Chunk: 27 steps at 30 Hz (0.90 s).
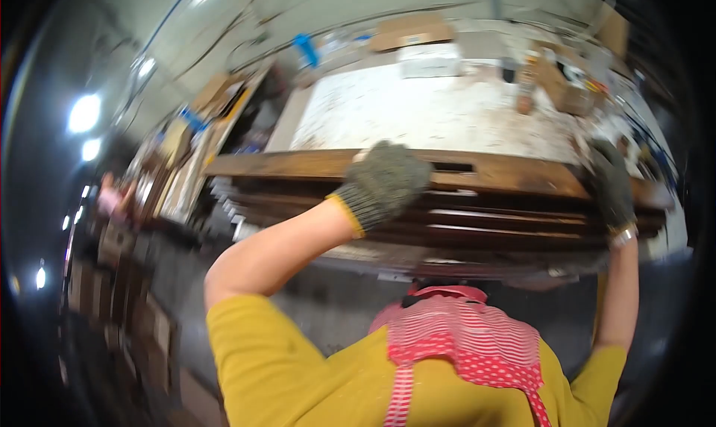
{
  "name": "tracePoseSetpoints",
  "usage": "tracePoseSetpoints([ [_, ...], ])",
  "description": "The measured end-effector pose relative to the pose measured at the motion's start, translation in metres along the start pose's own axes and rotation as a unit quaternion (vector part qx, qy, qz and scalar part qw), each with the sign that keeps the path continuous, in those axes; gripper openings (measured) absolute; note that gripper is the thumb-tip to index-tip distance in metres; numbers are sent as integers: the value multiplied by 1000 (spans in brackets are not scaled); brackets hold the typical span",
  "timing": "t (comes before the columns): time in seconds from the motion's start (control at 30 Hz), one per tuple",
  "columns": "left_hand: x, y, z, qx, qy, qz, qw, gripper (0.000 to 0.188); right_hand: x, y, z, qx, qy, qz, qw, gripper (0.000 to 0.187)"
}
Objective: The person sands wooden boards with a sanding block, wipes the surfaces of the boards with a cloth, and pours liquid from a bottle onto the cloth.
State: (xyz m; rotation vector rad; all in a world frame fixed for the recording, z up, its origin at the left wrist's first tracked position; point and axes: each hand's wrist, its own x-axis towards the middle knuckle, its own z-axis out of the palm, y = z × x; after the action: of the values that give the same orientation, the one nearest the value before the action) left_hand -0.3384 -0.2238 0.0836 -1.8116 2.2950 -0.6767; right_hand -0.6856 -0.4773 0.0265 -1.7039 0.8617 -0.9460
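A long brown wooden board (514,172) with a dark slot cut in it lies across the front of the workbench, on top of a stack of similar dark boards (507,237). My left hand (386,182), in a dark grey knit glove with a yellow cuff, is closed over the board just left of the slot. Towards the board's right end, my right hand (613,182) in a matching glove grips it from above. The right fingers are blurred and partly hidden by the glove's back.
Behind the board is a stained white work surface (388,106). A white box (430,60), a brown bottle (526,91) and a cardboard box (563,84) stand at its back. Cartons (97,289) are piled at the left, where another person (115,199) shows blurred.
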Motion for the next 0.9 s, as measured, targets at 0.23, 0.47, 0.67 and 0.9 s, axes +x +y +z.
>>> tracePoseSetpoints([
  [0.23,-8,2,-47,-143,11,-114,983,46,-13,46,-1,-116,18,-89,989,34],
  [0.47,39,-12,-7,-237,-280,-100,925,96,-29,37,-6,-120,54,-89,987,35],
  [0.67,38,-25,28,-185,-241,-10,953,95,-29,-7,27,-102,25,14,994,39],
  [0.9,53,-7,2,-126,-327,-11,936,110,-60,9,-46,271,119,-35,954,32],
])
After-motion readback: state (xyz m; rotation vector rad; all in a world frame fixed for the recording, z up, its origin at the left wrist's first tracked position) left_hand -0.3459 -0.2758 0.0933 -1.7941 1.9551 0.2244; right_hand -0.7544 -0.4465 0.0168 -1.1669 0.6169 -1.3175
